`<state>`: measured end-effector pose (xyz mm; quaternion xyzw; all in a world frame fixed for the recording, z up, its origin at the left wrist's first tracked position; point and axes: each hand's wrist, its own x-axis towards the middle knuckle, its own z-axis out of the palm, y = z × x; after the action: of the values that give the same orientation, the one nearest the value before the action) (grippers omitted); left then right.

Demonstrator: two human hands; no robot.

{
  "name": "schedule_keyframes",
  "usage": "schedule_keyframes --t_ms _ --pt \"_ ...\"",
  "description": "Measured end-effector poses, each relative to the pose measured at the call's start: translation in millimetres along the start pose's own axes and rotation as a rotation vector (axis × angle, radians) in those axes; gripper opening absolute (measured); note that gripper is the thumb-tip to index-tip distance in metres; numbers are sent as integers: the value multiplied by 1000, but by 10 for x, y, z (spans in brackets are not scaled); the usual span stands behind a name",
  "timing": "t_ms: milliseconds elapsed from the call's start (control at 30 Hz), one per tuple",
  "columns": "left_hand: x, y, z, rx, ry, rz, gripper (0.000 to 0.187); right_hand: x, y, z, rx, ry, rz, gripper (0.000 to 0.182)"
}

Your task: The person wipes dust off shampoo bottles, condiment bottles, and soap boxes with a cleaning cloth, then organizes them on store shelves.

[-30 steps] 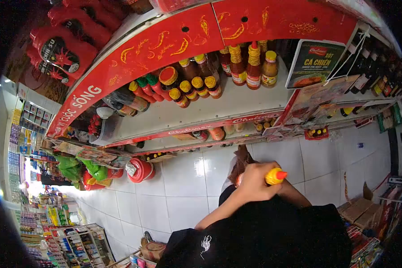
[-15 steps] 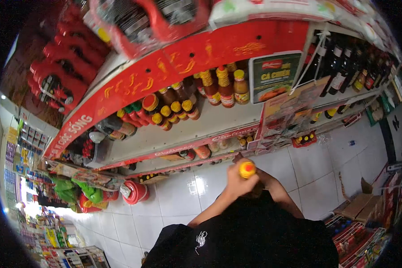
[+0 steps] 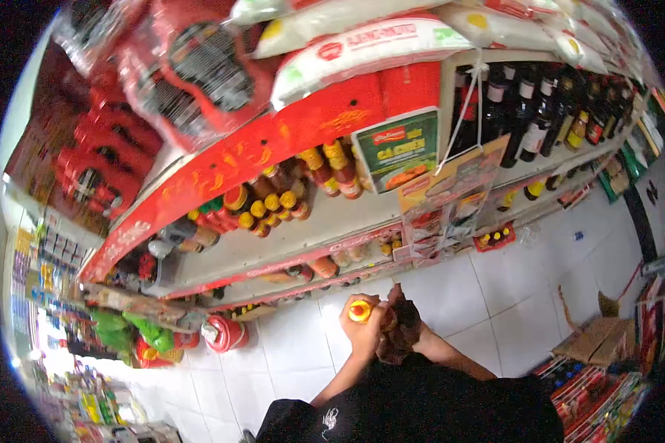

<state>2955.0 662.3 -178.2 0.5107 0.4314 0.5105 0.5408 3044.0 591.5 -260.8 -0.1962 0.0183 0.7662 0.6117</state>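
My left hand (image 3: 361, 331) is closed round a bottle with a yellow cap (image 3: 360, 311), seen from above. A dark brown cloth (image 3: 400, 328) hangs just right of it, against the bottle's side. My right hand (image 3: 425, 341) is at the right edge of the cloth, its fingers mostly hidden behind it. Ahead, sauce bottles with yellow caps (image 3: 273, 206) stand grouped on a white shelf (image 3: 303, 232). Taller sauce bottles (image 3: 335, 166) stand behind the green sign (image 3: 397, 149).
Dark bottles (image 3: 537, 122) line the right shelf, with white bags (image 3: 369, 50) above. A red bucket (image 3: 227, 334) stands on the tiled floor at left. An open cardboard box (image 3: 596, 338) and a red crate (image 3: 494, 238) are at right.
The view has shifted. My left hand and the bottle have moved left and down in view, and the brown cloth now shows more fully beside the bottle.
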Motion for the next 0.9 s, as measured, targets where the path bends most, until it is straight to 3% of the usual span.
schedule_keyframes --t_ms 33,100,167,233,333,433,500,567,633,733,767,900 --pt "-103 34 -15 -63 -6 -90 13 -6 50 -34 12 -12 30 34" --pt "-290 6 -52 119 -71 -17 13 -3 188 -178 27 -28 91 34" --pt "-574 13 -70 366 -143 -93 14 -17 313 -321 53 -41 170 35" --pt "-815 -118 -188 466 -361 220 22 -96 462 -447 89 -52 256 35" --pt "-1319 -142 -277 411 -467 200 33 -314 704 -727 183 -35 428 36" --pt "-1811 -241 -377 597 -237 168 40 -484 966 -1080 368 -47 595 37" --pt "-2042 -223 -502 519 -180 88 40 -539 1150 -1209 639 -139 707 40" --pt "-2237 -157 -575 635 -64 7 41 -801 1115 -881 265 101 816 45" --pt "-2361 -125 -683 709 5 -103 43 -867 1182 -870 27 166 949 46" --pt "-2466 -59 -707 667 136 -322 48 -794 1257 -1320 -146 -58 1170 34" --pt "-2455 -44 -690 629 184 -396 50 -786 1234 -1408 -174 -91 1146 30" --pt "-2277 -245 -660 633 218 -326 47 -706 1097 -1422 -362 -186 933 24"
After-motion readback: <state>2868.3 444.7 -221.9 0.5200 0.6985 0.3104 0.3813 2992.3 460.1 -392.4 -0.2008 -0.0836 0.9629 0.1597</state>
